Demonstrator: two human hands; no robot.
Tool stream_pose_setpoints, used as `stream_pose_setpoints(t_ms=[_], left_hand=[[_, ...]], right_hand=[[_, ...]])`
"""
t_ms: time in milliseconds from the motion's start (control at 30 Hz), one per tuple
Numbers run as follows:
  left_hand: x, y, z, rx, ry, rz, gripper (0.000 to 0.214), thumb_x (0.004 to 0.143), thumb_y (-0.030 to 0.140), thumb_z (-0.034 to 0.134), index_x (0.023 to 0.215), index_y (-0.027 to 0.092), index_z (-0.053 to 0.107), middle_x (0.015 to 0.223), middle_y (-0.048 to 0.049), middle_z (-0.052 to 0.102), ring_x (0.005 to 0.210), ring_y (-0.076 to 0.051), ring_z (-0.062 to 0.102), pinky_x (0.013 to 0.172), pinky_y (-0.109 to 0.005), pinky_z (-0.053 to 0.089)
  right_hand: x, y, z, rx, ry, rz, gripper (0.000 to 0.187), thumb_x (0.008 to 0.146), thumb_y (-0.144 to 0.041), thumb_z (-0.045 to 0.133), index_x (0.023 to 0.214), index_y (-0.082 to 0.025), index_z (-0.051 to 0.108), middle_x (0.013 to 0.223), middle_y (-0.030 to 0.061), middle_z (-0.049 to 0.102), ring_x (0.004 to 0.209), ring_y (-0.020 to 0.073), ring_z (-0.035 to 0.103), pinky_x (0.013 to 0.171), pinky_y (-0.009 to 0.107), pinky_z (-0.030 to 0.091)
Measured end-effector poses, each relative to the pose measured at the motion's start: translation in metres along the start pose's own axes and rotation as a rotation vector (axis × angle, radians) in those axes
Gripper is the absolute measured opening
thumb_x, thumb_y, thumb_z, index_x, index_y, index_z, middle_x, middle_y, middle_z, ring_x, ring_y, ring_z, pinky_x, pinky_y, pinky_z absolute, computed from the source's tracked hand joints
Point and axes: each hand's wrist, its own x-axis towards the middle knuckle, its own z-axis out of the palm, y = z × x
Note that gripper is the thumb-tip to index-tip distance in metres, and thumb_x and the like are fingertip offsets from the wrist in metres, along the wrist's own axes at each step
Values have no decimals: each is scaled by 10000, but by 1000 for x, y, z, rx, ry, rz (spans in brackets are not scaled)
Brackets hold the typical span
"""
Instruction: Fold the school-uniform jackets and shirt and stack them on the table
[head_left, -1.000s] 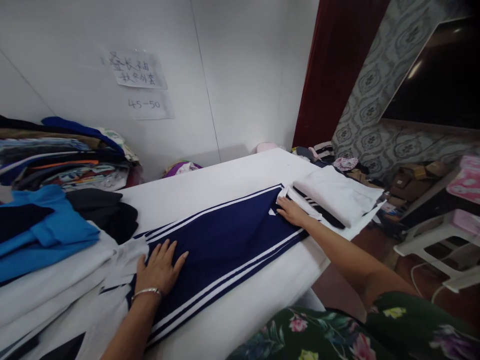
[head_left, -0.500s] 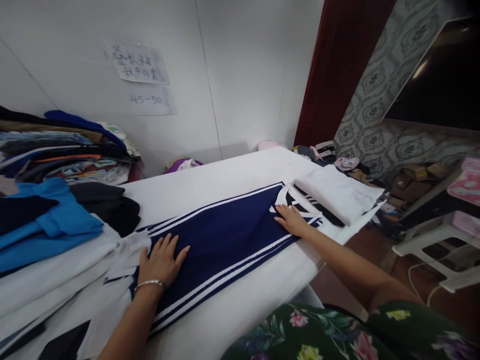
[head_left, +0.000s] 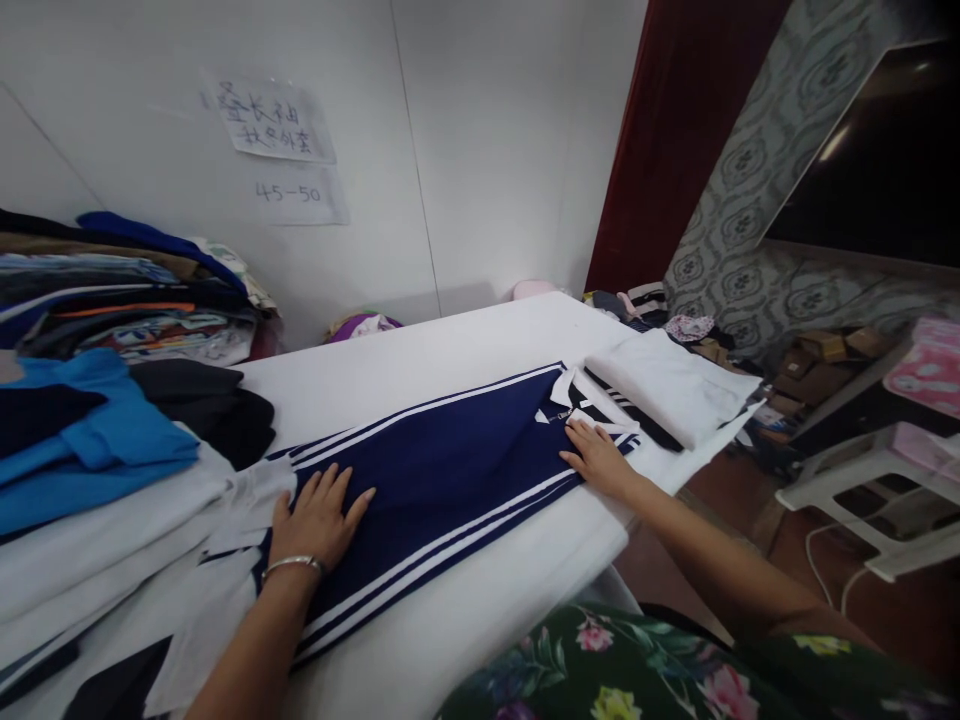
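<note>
A navy jacket (head_left: 442, 470) with white stripes along both sides lies flat and folded lengthwise on the white table (head_left: 465, 345). Its white-edged collar and a zipper pull show at the right end. My left hand (head_left: 319, 518), with a silver bracelet at the wrist, rests flat on the jacket's left end, fingers spread. Near the collar, my right hand (head_left: 596, 458) lies with its fingers stretched out on the fabric. Neither hand grasps anything. White cloth (head_left: 251, 500) lies at the jacket's left end, beside my left hand.
A folded white garment (head_left: 667, 380) lies right of the collar, over a black striped piece. Piled clothes (head_left: 127, 290) stand at the left, with a bright blue garment (head_left: 127, 430) in front. A white stool (head_left: 862, 500) stands on the floor at right. Handwritten papers (head_left: 274, 125) hang on the wall.
My right hand has slid slightly right and toward me, uncovering the zipper pull by the collar. My left hand stays on the jacket. The view has shifted a little.
</note>
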Motion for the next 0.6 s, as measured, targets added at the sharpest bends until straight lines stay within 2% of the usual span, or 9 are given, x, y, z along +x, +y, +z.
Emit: stream_pose_setpoints(t_ms=[200,333,433,500,600], left_hand=[[0,-1,3,-19,23,10,662,875,536,281,1401,170,447,1508,-108,365,1394,-297,291,1111,-541,186],[1,-1,1,-41,26,14,636,876,516,315,1390,171,459,1495,-117,385,1392,-297,302,1113,-538,188],[2,-5,-7,-124,-40,4,603,868,500,360,1374,194,477,1498,-102,383,1397,-278,304,1125,-518,195],[-1,-11,-15,-203,-90,-1,600,863,496,387,1370,188,480,1506,-98,373,1392,-247,321,1136,-462,214],[-16,-20,-25,-267,-95,-31,602,863,493,412,1372,178,472,1495,-98,393,1386,-228,335,1139,-422,229]], right_hand=[[16,-3,-7,60,66,31,620,952,-533,302,1448,-168,366,1526,128,312,1427,272,222,1138,503,202],[42,-6,-12,11,33,6,635,961,-517,291,1451,-117,338,1529,153,295,1423,293,219,1131,490,206],[52,-9,-7,-31,-27,-62,593,965,-512,280,1409,-137,402,1504,151,350,1399,295,273,1117,507,214],[54,-9,-2,-40,-40,-87,554,970,-484,283,1379,-146,442,1489,160,373,1390,312,289,1104,545,211],[52,-4,6,-54,-17,-105,511,970,-430,290,1367,-154,458,1485,169,376,1384,325,298,1086,583,221]])
